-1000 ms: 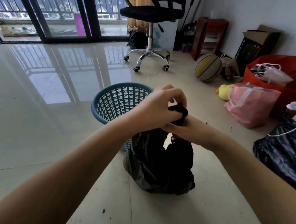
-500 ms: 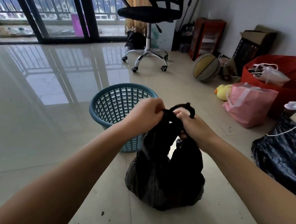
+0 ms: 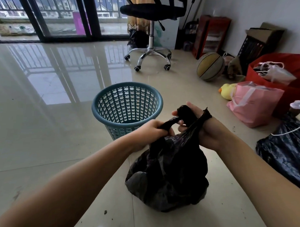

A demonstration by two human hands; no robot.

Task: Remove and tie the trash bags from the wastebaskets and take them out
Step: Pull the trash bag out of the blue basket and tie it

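Observation:
A full black trash bag [image 3: 169, 171] sits on the tiled floor in front of me. Its top is drawn up into two twisted ends. My left hand [image 3: 150, 132] grips one twisted end at the left. My right hand [image 3: 203, 128] grips the other end, which loops over its fingers and across the wrist. A blue perforated wastebasket [image 3: 127, 104] stands upright just behind the bag, with no bag inside it.
A second dark bag [image 3: 284, 152] lies at the right edge. Along the right wall stand a pink bag [image 3: 255, 103], a red bag [image 3: 283, 75], a yellow duck toy [image 3: 227, 91] and a basketball [image 3: 209, 66]. An office chair [image 3: 152, 28] stands behind the basket.
My hands have moved apart, drawing the bag's two twisted ends out sideways. The right end has come to wrap over my right hand. The bag sits lower and nearer in view.

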